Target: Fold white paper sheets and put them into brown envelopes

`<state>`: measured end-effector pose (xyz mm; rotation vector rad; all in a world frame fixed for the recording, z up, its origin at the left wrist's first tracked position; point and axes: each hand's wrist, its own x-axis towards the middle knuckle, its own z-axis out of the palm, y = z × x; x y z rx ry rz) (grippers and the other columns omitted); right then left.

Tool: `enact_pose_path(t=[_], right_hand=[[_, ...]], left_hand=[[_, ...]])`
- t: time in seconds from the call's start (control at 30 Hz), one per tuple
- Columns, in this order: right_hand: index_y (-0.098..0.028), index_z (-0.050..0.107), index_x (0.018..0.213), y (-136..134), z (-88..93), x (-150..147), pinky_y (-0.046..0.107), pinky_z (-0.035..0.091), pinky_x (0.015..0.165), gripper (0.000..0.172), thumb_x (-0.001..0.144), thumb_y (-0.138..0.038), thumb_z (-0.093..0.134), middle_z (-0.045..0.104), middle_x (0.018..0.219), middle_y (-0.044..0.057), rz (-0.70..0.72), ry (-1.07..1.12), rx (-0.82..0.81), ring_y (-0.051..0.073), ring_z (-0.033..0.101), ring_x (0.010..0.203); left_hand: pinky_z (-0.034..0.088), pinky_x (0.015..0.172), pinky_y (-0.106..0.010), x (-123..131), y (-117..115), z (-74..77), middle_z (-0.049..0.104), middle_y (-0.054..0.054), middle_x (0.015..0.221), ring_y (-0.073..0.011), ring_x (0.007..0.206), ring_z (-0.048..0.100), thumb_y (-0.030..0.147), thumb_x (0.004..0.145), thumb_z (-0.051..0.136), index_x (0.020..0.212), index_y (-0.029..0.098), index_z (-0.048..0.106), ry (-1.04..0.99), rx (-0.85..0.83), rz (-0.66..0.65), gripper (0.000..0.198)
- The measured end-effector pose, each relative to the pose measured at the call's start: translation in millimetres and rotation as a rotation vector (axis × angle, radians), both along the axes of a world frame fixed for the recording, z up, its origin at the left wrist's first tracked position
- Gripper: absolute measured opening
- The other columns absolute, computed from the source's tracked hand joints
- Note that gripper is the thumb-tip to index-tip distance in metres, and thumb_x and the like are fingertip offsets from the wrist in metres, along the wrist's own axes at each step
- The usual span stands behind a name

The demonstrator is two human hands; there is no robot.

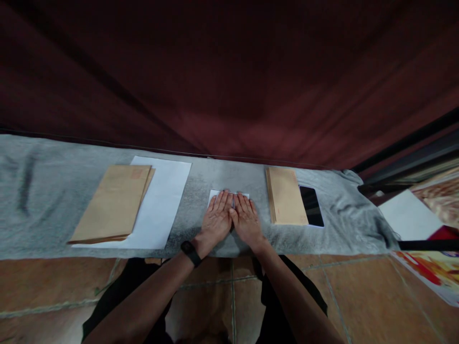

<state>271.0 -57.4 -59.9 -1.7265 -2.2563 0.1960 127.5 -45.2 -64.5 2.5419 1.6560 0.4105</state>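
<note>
Head view, looking down on a long worktop point(322, 239) covered in grey cloth point(46, 200).

Left hand point(215, 219): flat, palm down, fingers straight and close together. It grips nothing and lies on top of a small white paper point(214, 194). Black watch point(190, 252) on this wrist.

Right hand point(247, 220): the same pose, flat and spread open, palm down on the same paper, nothing grasped. The two hands lie side by side, inner edges touching, fingertips pointing away from the body.

White paper: at the middle of the worktop, on the cloth, mostly hidden under both hands. Only its far edge and corners show beyond the fingertips. Cannot tell whether it is folded.

To the left, well apart: a stack of brown envelopes point(111, 203) lying on larger white sheets point(163, 200), overlapping their left part.

To the right, near the right hand: a second stack of brown envelopes point(285, 196), and just beside it on its right a dark phone point(311, 206), screen up.

Behind the worktop: a dark red curtain point(229, 71). Below: tiled floor point(358, 296).
</note>
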Motion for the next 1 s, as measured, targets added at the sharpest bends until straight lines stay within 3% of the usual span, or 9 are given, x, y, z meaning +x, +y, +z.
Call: enact_pose_path(t=[0.43,0.67,0.83,1.0], right_hand=[[-0.017,0.036,0.162,-2.4,-3.5,19.8,0.052,0.024,0.126,0.056,0.11,-0.039,0.036,0.035,0.168,0.013,-0.051,-0.056,0.057,0.03,0.033,0.155],[-0.008,0.038,0.159,1.6,2.4,32.9,0.053,0.026,0.124,0.062,0.108,-0.042,0.043,0.04,0.165,0.019,-0.152,-0.07,0.059,0.035,0.036,0.151],[-0.012,0.058,0.143,6.1,16.0,28.8,0.05,0.044,0.106,0.048,0.103,-0.038,0.052,0.062,0.142,0.02,-0.275,-0.023,-0.004,0.036,0.058,0.124],[-0.015,0.062,0.135,13.9,26.8,21.2,0.042,0.049,0.096,0.04,0.101,-0.034,0.055,0.071,0.117,0.018,-0.353,0.045,-0.099,0.032,0.066,0.109]], left_hand=[[0.025,0.128,-0.053,-28.9,2.1,-1.1,0.031,-0.019,0.168,-0.0319,0.157,0.029,0.04,0.105,0.034,0.161,0.008,0.035,-0.052,-0.01,0.167,0.064],[0.024,0.128,-0.055,-40.1,-1.0,3.8,0.033,-0.018,0.168,-0.0339,0.157,0.031,0.042,0.106,0.033,0.16,0.008,0.036,-0.026,-0.013,0.208,0.065],[0.024,0.127,-0.056,-39.8,-2.0,3.6,0.035,-0.019,0.167,-0.0342,0.157,0.029,0.042,0.105,0.034,0.16,0.006,0.035,-0.018,0.004,0.211,0.066],[0.022,0.128,-0.055,-38.7,-1.6,3.8,0.034,-0.018,0.167,-0.0337,0.158,0.028,0.043,0.105,0.035,0.161,0.007,0.034,-0.004,-0.007,0.225,0.067]])
